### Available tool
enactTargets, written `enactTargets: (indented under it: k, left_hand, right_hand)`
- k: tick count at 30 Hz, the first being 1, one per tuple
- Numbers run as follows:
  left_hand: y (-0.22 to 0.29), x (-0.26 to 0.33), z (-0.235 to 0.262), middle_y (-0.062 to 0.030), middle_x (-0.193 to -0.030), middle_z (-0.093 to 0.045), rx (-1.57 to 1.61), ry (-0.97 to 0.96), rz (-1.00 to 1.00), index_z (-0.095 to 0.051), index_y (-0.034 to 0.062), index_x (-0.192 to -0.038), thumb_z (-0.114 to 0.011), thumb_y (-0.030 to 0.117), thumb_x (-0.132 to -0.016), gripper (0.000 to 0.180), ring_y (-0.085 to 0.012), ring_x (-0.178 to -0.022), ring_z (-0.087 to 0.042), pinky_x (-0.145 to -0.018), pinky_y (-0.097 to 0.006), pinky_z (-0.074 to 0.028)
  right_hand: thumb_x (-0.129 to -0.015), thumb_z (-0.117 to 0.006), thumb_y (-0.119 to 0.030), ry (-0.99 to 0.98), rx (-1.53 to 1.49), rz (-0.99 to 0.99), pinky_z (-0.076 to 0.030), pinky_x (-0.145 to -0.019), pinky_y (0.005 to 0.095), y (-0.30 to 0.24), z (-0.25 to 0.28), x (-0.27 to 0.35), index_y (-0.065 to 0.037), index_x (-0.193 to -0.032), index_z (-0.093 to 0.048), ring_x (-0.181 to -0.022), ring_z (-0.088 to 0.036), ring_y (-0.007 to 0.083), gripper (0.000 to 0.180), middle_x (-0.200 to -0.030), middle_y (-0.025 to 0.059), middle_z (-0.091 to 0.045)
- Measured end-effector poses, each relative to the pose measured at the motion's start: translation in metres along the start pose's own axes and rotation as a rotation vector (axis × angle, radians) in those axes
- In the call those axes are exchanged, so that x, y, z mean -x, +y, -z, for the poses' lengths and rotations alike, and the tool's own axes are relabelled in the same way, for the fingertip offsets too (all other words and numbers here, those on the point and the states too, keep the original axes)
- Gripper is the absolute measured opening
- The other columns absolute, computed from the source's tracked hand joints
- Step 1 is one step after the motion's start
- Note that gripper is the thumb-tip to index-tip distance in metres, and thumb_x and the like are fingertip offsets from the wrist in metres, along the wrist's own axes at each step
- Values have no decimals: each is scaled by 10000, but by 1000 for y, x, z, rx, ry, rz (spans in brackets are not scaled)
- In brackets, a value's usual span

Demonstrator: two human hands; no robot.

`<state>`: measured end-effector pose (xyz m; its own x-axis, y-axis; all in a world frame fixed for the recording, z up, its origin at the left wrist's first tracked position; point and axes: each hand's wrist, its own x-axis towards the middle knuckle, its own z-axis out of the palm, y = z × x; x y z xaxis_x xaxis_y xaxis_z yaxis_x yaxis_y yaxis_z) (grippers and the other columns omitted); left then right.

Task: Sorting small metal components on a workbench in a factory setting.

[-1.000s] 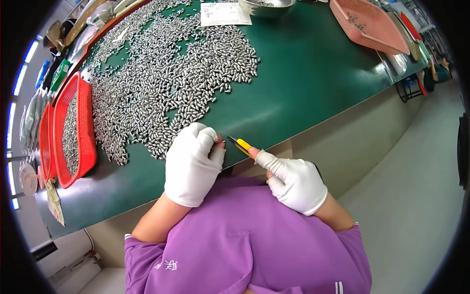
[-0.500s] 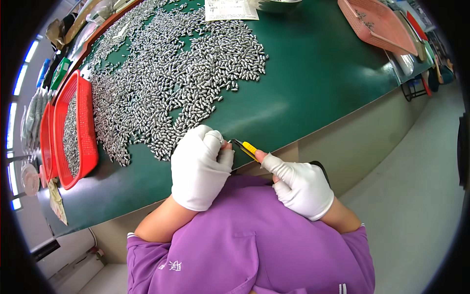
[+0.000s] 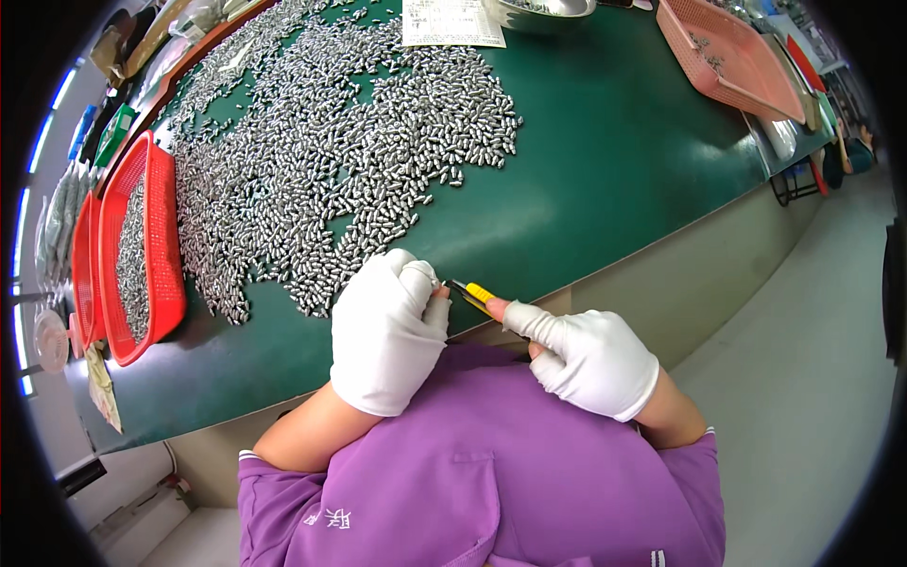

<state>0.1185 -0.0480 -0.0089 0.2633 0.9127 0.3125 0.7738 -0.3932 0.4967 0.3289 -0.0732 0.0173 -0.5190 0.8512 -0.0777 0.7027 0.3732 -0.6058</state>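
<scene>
My left hand [image 3: 387, 331], in a white glove with bare fingertips, is closed in a pinch near the front edge of the table. What it pinches is too small and hidden to name. In my gloved right hand [image 3: 586, 359] is a slim hand tool [image 3: 475, 292] with a yellow-and-black handle and a dark metal tip, of a kind I cannot tell. Its tip points left and reaches close to the left fingertips. Beyond my left hand, a wide spread of small silvery metal parts [image 3: 350, 142] covers much of the green table [image 3: 605, 142].
At left, a red plastic basket [image 3: 168, 246] holds many small metal parts, with another beside it. A printed sheet [image 3: 453, 24] and a metal bowl [image 3: 543, 19] are at the far edge. A pink basket [image 3: 746, 90] with a few parts stands far right.
The tool's tip still sits by the left fingertips, and both hands keep their grips. My right hand has shifted slightly right. The view has moved a little.
</scene>
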Motion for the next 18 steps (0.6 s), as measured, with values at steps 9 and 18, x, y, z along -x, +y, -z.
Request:
enactTargets:
  k: [9,18]
  left_hand:
    - [0,-4,7,-106,-744,-540,-19,-24,41,-507,40,-737,-675,21,-691,175,-301,-693,-549,-604,-381,-441]
    - [-26,-3,61,-38,-708,-576,332,87,282,-580,44,-786,-598,-37,-726,102,-103,-556,-511,-517,-240,-423]
  right_hand:
    - [-766,-537,-6,159,-93,-155,-509,-562,332,-5,1,-2,-189,-1276,-552,-523,-593,265,542,-649,127,-609]
    - [-822,-546,-116,608,666,-531,-509,-717,426,98,50,-61,-177,-1221,-551,-802,-598,301,404,-992,117,-585]
